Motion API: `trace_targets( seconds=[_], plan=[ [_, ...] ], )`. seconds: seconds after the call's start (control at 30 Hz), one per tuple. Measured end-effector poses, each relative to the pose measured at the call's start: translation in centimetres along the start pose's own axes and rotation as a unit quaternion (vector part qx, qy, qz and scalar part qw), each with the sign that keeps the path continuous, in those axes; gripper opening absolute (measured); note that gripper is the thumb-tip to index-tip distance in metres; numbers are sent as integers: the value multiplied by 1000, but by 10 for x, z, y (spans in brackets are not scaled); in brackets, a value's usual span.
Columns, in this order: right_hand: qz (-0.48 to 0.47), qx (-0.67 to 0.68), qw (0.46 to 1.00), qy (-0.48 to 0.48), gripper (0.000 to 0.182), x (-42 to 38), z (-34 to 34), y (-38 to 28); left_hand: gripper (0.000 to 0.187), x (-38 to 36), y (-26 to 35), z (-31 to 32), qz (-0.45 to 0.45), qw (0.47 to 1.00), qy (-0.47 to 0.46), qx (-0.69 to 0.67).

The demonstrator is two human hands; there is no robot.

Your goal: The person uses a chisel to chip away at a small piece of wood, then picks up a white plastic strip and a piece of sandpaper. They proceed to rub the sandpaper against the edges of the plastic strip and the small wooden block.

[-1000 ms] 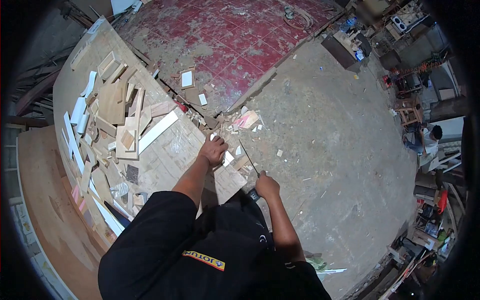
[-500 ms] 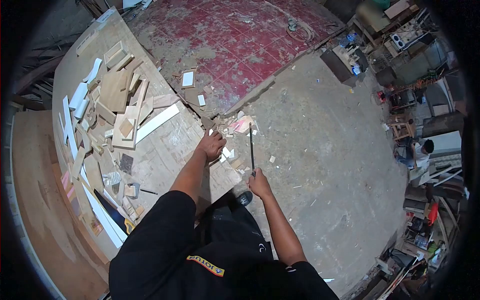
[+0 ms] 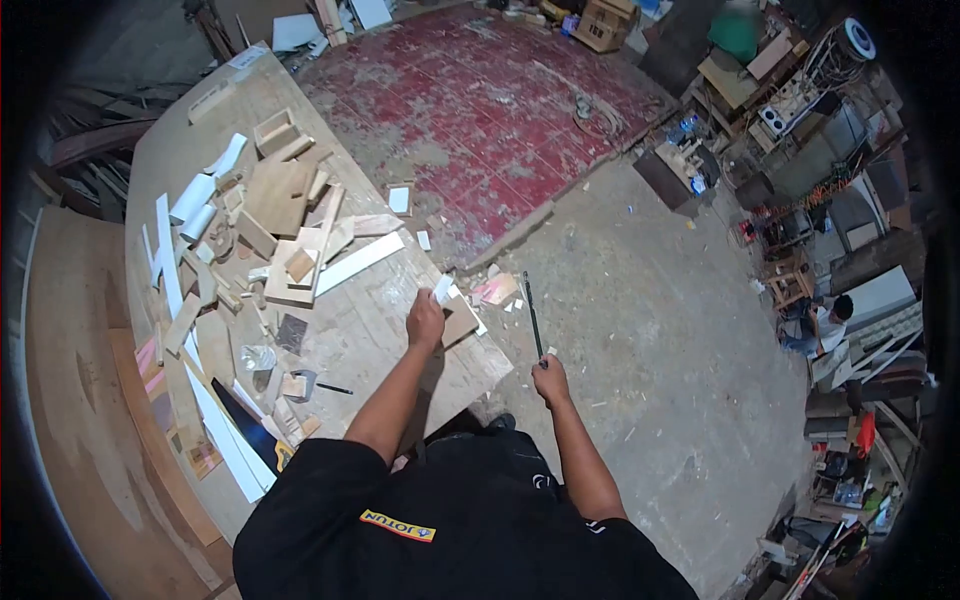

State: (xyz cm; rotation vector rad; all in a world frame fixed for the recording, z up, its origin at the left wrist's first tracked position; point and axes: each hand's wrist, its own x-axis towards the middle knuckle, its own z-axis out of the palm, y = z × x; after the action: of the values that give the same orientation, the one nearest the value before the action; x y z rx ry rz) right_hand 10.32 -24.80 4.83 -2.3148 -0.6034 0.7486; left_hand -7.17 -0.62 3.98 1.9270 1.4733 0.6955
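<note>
My left hand [image 3: 426, 320] is closed around a small white piece [image 3: 442, 288] over the right edge of the wooden table [image 3: 440, 385]. Beside that hand, a small brown wooden block [image 3: 460, 322] lies at the table's edge. Out over the concrete floor, my right hand [image 3: 549, 380] grips the lower end of a long, thin dark tool [image 3: 532, 312], which points away from me. A long white strip [image 3: 360, 263] rests on the table beyond my left hand.
Wood offcuts [image 3: 275, 198] crowd the table's left part, with a handsaw [image 3: 245, 420] and a dark pencil-like stick [image 3: 334, 388] nearer me. Scraps [image 3: 497, 289] litter the floor. Another person [image 3: 828, 325] sits at the far right.
The camera view has shifted. My left hand has lifted a little and now shows a white piece at its fingertips; the brown block beside it is more visible. My right hand still holds the tool.
</note>
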Motion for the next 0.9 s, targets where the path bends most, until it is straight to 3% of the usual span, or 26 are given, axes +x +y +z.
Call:
trace_targets(
  seconds=[0.13,0.2,0.27,0.33,0.43,0.53,0.6,0.9],
  plan=[
    [-47,-6,999,-7,19,19,30,-23,18,-17,-11,-43,-89,995,-30,-21],
    [-67,-24,997,-34,19,31,39,-37,16,-20,-23,-48,-87,996,-3,-24],
    [-86,-40,993,-65,20,42,48,-54,15,-24,-39,-45,-15,997,59,-37],
    [-47,-52,991,-115,20,61,60,-55,15,-30,-44,-47,-44,994,87,-40],
    [-42,15,986,-163,26,83,84,-55,21,-43,-53,-50,-175,978,67,-91],
    [-58,69,972,-216,30,111,109,-38,20,-55,-48,-58,-238,963,70,-107],
    [-90,16,976,-199,30,110,106,-47,19,-60,-52,-57,-257,957,83,-109],
    [-187,35,962,-198,25,134,76,-99,19,-78,-43,-37,-297,942,141,-67]
  ],
)
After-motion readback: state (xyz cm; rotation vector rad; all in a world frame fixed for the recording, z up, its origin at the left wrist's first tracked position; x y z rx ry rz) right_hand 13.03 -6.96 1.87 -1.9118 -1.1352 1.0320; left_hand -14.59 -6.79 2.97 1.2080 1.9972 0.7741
